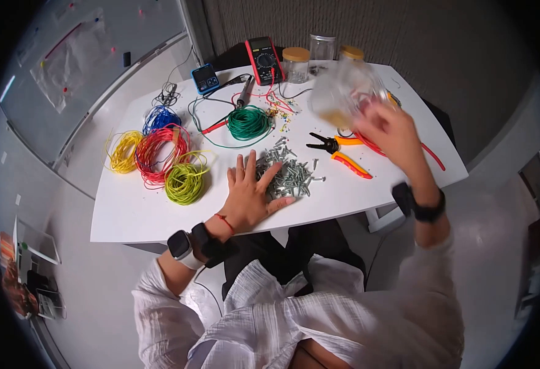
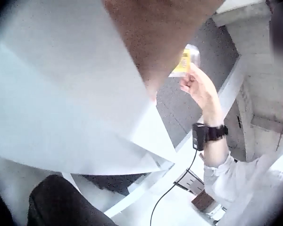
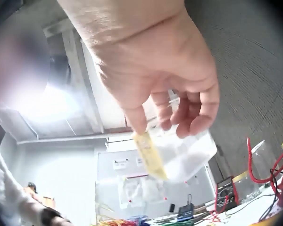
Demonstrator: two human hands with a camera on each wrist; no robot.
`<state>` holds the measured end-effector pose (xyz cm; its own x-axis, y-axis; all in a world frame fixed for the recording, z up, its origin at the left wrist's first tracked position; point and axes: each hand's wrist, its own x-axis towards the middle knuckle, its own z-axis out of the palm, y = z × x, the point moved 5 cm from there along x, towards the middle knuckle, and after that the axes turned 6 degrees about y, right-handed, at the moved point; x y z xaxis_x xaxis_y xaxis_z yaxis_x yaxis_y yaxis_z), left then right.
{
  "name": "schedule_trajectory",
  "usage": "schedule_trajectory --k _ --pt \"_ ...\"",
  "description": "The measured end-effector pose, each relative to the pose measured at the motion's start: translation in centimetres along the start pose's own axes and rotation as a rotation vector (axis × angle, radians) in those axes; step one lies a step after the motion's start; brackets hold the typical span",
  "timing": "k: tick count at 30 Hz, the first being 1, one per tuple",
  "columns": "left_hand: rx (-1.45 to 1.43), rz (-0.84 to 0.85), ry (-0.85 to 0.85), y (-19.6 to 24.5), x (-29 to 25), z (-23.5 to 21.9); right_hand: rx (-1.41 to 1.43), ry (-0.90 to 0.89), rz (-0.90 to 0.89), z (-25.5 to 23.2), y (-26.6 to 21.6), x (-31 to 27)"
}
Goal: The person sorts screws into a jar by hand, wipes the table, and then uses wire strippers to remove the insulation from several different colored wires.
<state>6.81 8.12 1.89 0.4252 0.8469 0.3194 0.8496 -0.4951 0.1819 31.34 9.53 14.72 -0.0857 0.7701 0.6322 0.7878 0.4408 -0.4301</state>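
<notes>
My left hand [image 1: 249, 195] lies spread on the white table [image 1: 220, 224], palm down. Its thumb and index finger border a heap of silver screws [image 1: 293, 176]. Lifted over the table's right side, my right hand [image 1: 390, 130] grips a clear plastic container [image 1: 343, 92] that is blurred in the head view. The right wrist view shows the thumb on the container's yellow label [image 3: 151, 155] and the other fingers curled at its rim. Below the right hand lie wire strippers [image 1: 343, 147] with orange and yellow handles.
Left of the screws sit yellow, blue, red and lime wire coils [image 1: 184, 183], with a green coil [image 1: 249, 123] behind. A red multimeter [image 1: 264, 60], a small blue device [image 1: 205, 78] and jars [image 1: 295, 64] stand at the back. Tiny colored parts [image 1: 280, 114] are scattered mid-table.
</notes>
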Motion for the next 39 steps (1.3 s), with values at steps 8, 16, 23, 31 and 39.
schedule_trajectory --k 8,16,23,31,39 --pt "-0.046 0.196 -0.066 0.5 0.7 0.1 0.224 -0.740 0.111 1.6 -1.4 -16.7" --pt "0.013 0.300 -0.040 1.0 2.2 -0.6 0.170 -0.690 0.016 6.9 -2.6 -18.3" --pt "-0.028 0.397 0.079 -0.3 3.5 1.1 0.234 -0.737 -0.058 6.2 -3.4 -16.9" --pt "0.052 0.403 -0.040 -0.9 4.8 1.3 0.279 -0.583 0.029 1.5 -3.7 -11.3" --pt "-0.169 0.283 0.026 -1.8 6.9 -2.3 0.209 -0.502 0.006 3.5 -4.2 -8.3"
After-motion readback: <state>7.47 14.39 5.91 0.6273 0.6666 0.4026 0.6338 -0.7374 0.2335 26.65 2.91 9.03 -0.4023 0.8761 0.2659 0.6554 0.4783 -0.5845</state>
